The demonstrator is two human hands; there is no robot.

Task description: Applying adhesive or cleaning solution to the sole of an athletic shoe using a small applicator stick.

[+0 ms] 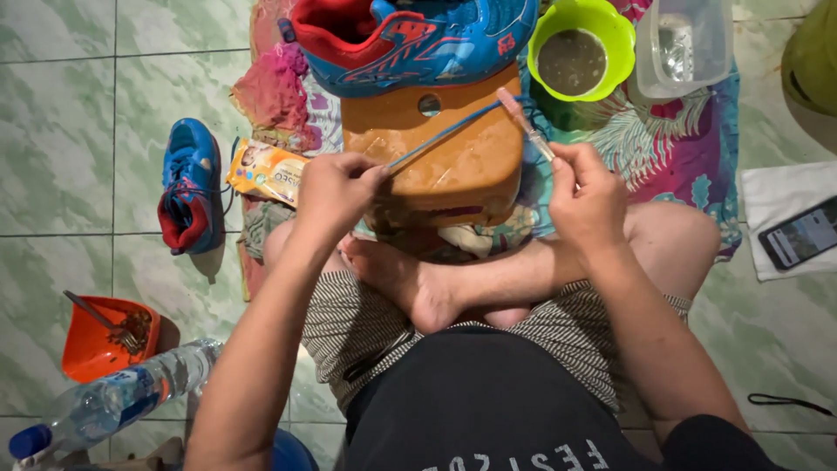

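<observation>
Green tiled floor with a bright flowery cloth spread on it. On the bare tiles: one blue shoe, an orange dish, a water bottle and a white cloth. On the flowery cloth: a brown stool, a green bowl and a clear box.

Stool: sitting at centre frame on the cloth, before the crossed legs.
Shoe: resting on the stool's far edge, at top centre.
Lace: stretching across the stool between the left hand and the right hand.
Bowl: standing right of that shoe; container lying further right.
Second shoe: lying on the floor at left, packet just beside it.
Dustpan, bottle: lying lower left.
Phone: lying at right edge.
</observation>
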